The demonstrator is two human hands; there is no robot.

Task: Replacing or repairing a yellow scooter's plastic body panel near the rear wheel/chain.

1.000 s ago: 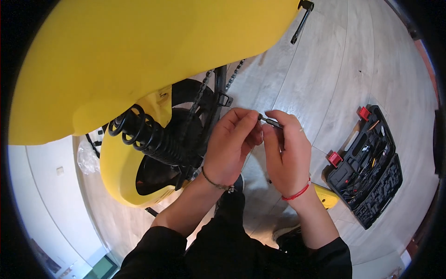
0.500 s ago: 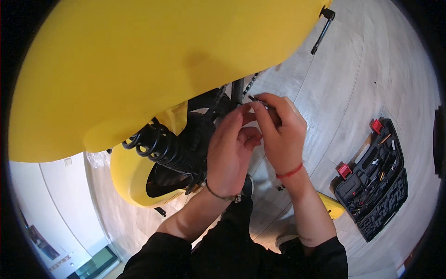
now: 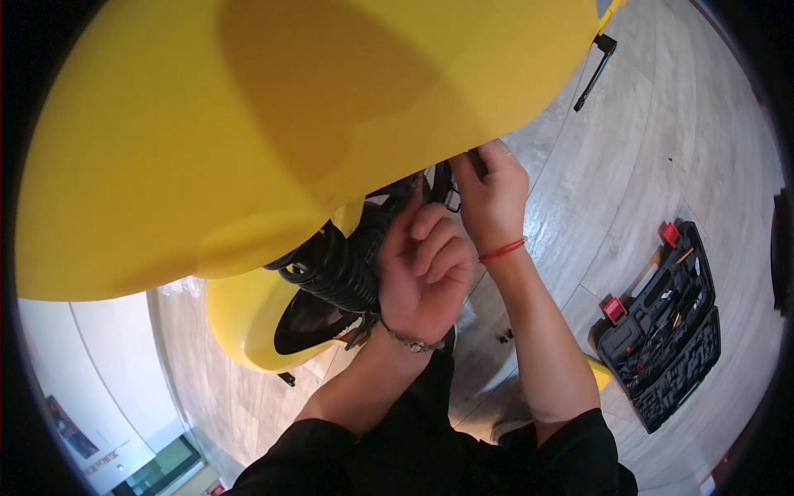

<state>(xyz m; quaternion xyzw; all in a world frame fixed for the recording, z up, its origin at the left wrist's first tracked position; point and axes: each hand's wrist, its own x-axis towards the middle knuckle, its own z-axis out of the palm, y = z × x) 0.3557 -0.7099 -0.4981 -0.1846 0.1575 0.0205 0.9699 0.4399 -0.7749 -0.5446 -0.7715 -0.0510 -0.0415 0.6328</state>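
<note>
A large yellow shell (image 3: 273,165) of a vehicle spans the top of the view, with black mechanical parts under its lower edge. My left hand (image 3: 426,277) is palm up below that edge. Its lower fingers are curled, while the index finger stretches up among the dark parts. To its right, my right hand (image 3: 495,198) reaches under the shell's edge with thumb and fingers closed together. Its fingertips, and whatever they hold, are hidden. A black coil spring (image 3: 335,269) lies left of my left hand. Between the hands shows a small black metal loop (image 3: 452,198).
An open black tool case (image 3: 662,322) with red latches lies on the plank floor at the right. Beyond the shell's right end sticks out a black crank-like rod (image 3: 593,78). A yellow fender-like part (image 3: 240,322) sits at lower left, near white cabinets (image 3: 107,372).
My right hand has moved up to the shell's edge, hiding the small dark piece it pinched. My left hand has turned palm up and curled its fingers. The shell sits lower in view.
</note>
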